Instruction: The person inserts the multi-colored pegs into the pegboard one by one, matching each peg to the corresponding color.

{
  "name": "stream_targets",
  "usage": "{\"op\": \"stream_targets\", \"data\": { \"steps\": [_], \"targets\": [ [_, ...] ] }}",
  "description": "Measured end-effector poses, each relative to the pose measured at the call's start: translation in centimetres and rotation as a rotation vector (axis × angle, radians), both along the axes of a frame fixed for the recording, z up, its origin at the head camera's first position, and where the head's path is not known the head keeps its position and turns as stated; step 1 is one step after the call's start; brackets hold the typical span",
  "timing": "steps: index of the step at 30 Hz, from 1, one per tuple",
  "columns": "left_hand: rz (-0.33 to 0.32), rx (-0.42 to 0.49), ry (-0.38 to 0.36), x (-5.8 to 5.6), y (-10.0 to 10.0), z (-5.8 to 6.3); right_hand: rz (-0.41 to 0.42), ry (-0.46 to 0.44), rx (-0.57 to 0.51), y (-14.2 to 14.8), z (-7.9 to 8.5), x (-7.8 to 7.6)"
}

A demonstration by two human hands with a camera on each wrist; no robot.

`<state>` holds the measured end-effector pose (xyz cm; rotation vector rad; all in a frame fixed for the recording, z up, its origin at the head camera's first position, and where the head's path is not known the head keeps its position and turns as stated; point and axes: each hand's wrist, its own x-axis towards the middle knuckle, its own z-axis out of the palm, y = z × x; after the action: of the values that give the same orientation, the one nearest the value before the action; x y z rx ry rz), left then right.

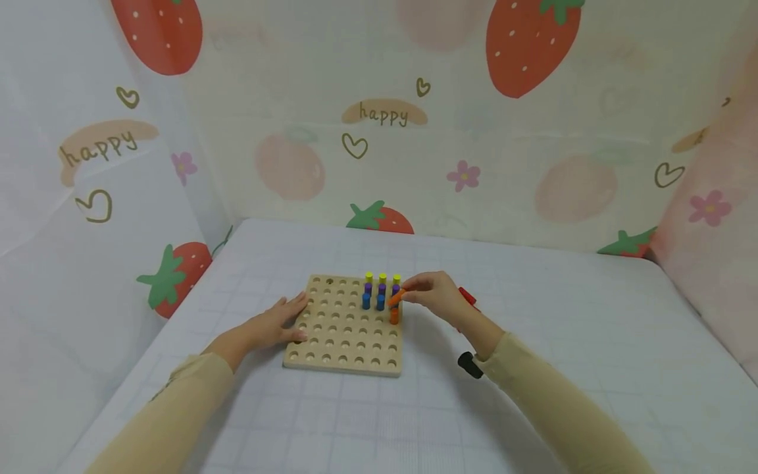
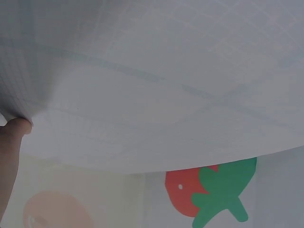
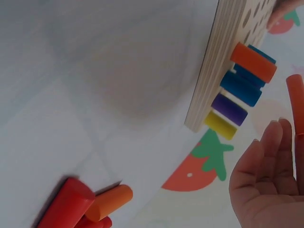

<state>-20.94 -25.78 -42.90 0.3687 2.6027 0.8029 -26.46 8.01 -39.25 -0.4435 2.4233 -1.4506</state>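
Observation:
A square wooden pegboard (image 1: 349, 355) with rows of round holes lies on the table. At its far right corner stand three yellow pegs (image 1: 382, 278), three purple pegs (image 1: 381, 288) and blue pegs (image 1: 366, 301), with one orange peg (image 1: 394, 317) nearer the front. My right hand (image 1: 438, 296) pinches another orange peg (image 1: 397, 298), tilted above the right-hand column; in the right wrist view this held peg (image 3: 295, 102) rises beside the fingers. My left hand (image 1: 275, 322) rests against the board's left edge, fingers extended and thumb at the lower holes.
Red pegs (image 1: 468, 295) lie on the table behind my right forearm. A loose orange peg (image 3: 111, 202) lies beside a red peg (image 3: 66, 204) in the right wrist view. By the right cuff is a black cylindrical piece (image 1: 470, 365). A strawberry-print curtain (image 1: 379, 171) hangs behind the table.

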Motion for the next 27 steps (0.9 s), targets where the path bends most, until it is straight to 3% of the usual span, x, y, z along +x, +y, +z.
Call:
{"op": "stream_targets", "data": {
  "steps": [10, 27],
  "targets": [
    [0.007, -0.001, -0.010, 0.1, -0.1, 0.0, -0.038, -0.020, 0.021, -1.2, -0.1, 0.0],
    [0.018, -0.009, -0.003, 0.2, 0.0, 0.0, -0.014, 0.005, 0.043, -2.9, -1.6, 0.0]
  ]
}}
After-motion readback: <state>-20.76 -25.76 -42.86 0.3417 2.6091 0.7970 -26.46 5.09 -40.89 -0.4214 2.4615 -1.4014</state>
